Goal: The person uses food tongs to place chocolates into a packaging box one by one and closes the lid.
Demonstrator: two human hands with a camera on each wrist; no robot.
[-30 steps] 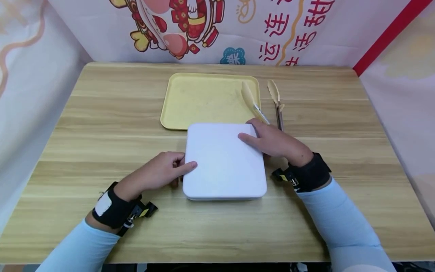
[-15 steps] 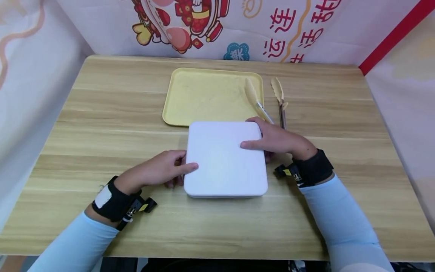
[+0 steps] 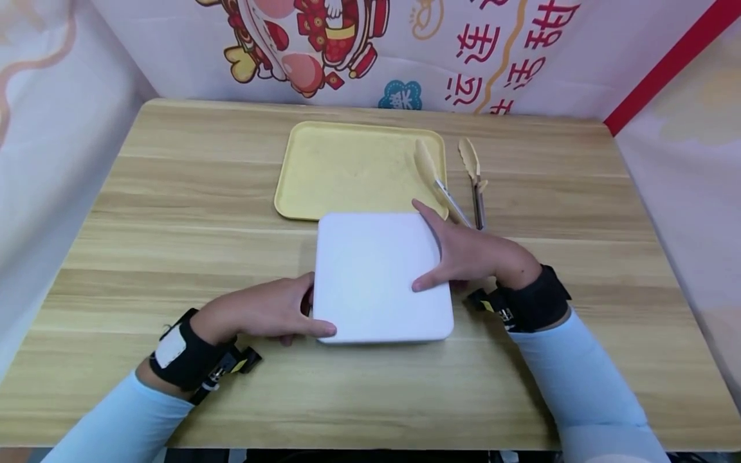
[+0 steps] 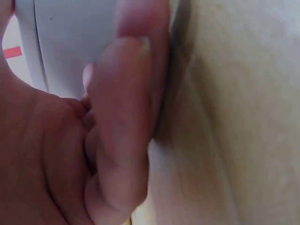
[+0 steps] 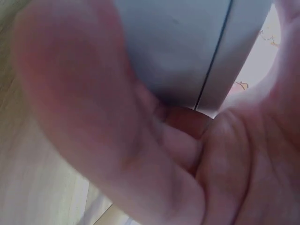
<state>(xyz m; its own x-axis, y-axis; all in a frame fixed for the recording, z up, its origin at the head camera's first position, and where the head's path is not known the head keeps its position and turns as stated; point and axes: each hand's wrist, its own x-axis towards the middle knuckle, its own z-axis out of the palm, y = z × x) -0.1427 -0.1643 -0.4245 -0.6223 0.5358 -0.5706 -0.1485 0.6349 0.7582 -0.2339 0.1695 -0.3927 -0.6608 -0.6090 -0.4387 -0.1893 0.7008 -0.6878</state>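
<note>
A white square box (image 3: 379,276) with rounded corners sits in the middle of the table, top face up. My left hand (image 3: 263,308) holds its left side, thumb on the top near the front corner. On the right side my right hand (image 3: 469,254) grips it, with the thumb on the top and the index finger reaching toward the back edge. Both wrist views show curled fingers low along the side wall. A thin seam runs round the box (image 5: 173,42) in the right wrist view. Most fingertips are hidden.
Behind the box lies a pale yellow tray (image 3: 353,170). A pair of tongs (image 3: 477,199) with cream tips lies at its right, one arm over the tray's corner. A printed cloth (image 3: 521,58) hangs behind the wooden table (image 3: 173,193).
My left hand has slid along the box's side toward its front corner. The right thumb has shifted nearer along the top, spreading from the index finger. The box stays almost in place.
</note>
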